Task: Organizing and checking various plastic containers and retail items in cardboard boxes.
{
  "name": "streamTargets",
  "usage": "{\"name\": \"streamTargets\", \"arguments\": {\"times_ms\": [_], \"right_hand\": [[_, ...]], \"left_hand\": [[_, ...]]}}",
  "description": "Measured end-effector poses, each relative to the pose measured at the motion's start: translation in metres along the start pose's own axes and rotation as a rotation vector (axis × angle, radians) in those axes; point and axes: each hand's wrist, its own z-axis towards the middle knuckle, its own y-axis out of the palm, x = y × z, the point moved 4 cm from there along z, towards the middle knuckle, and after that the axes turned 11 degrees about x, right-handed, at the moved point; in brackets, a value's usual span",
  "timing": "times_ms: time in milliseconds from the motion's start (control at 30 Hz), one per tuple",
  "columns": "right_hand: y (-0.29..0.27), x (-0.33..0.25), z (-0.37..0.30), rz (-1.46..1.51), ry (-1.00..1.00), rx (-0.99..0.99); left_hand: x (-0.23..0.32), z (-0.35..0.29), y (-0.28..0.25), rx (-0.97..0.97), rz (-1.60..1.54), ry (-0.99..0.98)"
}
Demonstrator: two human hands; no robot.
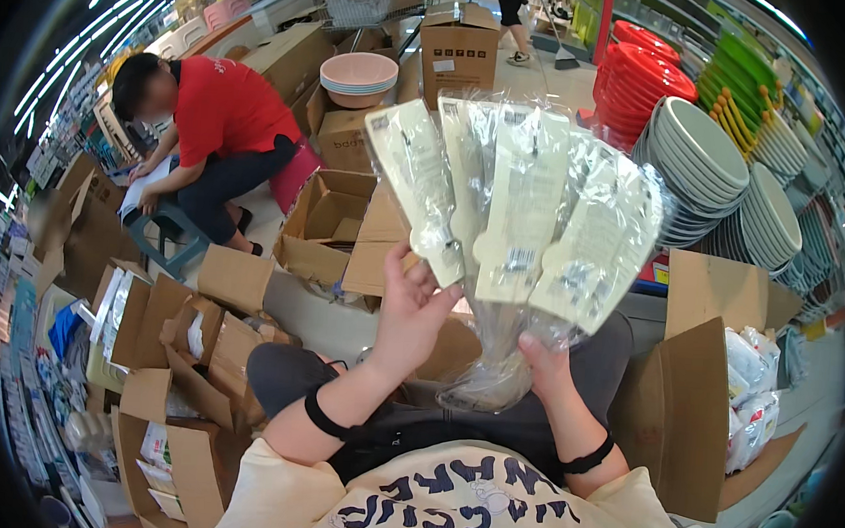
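Note:
I hold up a fan of several cream-coloured flat utensils [517, 197], each sealed in a clear plastic bag, in front of my chest. My left hand [411, 306] grips the lower end of the leftmost packets, thumb up against them. My right hand [543, 361] pinches the bunched plastic tails under the right packets. Both wrists wear black bands. My knees in grey trousers show below the bundle.
Open cardboard boxes [325, 216] lie around me, one at my right [697, 412] holding bagged goods. Stacked grey bowls [709, 169], red basins [643, 75] and green items fill shelves at right. A person in a red shirt [220, 110] crouches at left on a small stool.

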Motion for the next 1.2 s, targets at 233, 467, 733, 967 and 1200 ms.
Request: {"name": "streamTargets", "arguments": {"times_ms": [233,467,733,967,1200], "right_hand": [[0.036,-0.029,-0.004,0.27,0.079,-0.036],[0.036,-0.03,-0.032,0.058,-0.157,0.018],[0.03,-0.033,-0.055,-0.124,-0.444,0.039],[0.031,-0.044,-0.057,-0.034,-0.283,-0.013],[0.032,-0.049,-0.055,-0.002,-0.23,-0.026]], "left_hand": [[0.012,0.007,0.002,-0.056,-0.093,0.0],[0.036,-0.008,-0.001,-0.017,-0.05,-0.039],[0.06,-0.018,0.004,-0.059,-0.106,-0.04],[0.071,-0.023,0.012,-0.086,-0.134,0.055],[0.062,-0.02,0.011,-0.07,-0.168,0.021]]}}
